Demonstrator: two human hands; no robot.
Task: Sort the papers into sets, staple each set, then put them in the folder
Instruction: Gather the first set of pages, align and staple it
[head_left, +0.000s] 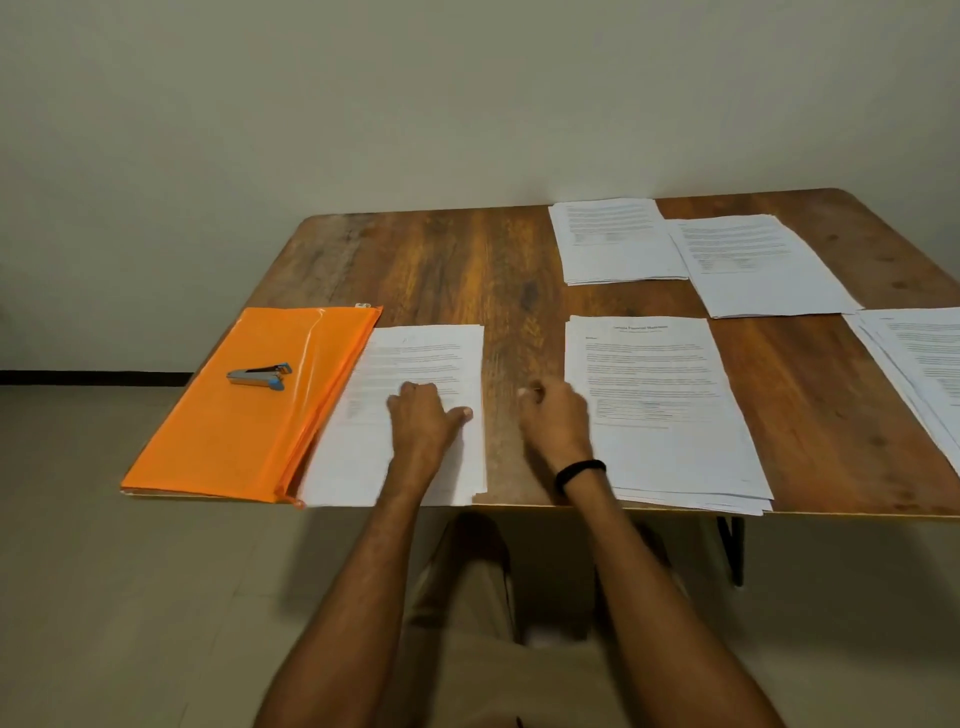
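A: Left hand (423, 415) status?
B: Resting flat on near paper stack (415, 358) just beside orange folder (234, 426); fingers relaxed, thumb spread, gripping nothing.
A: Right hand (553, 415)?
B: Over bare table (441, 260), between that stack and middle stack (660, 415); blurred, fingers curled, grip impossible to tell.
A: Stapler (260, 375)?
B: Lying on folder.
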